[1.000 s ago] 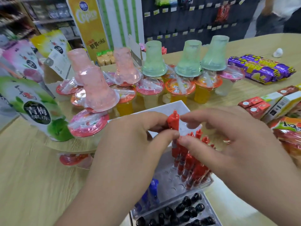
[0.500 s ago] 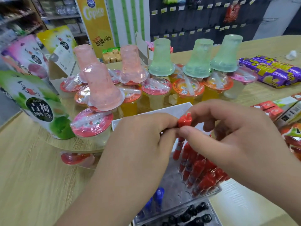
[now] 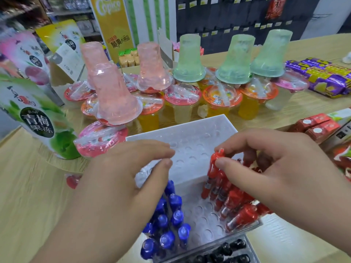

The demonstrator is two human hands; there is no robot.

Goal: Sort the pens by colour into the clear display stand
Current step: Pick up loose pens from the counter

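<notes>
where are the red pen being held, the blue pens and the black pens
red pen [image 3: 212, 170]: head view, upper barrel just under its cap
blue pens [image 3: 176, 218]: head view, cap of a pen mid-cluster
black pens [image 3: 237, 243]: head view, cap of one near the bottom edge

A shop: jelly cups [image 3: 221, 99], snack packs [image 3: 321, 76], stocked shelves [image 3: 76, 8].

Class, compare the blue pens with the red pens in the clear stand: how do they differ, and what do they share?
The blue pens sit on the left of the clear stand; the red pens on its right. The blue pens stand nearly upright; the red pens lean. The right hand pinches one red pen; no blue pen is held. Both share the stand.
</notes>
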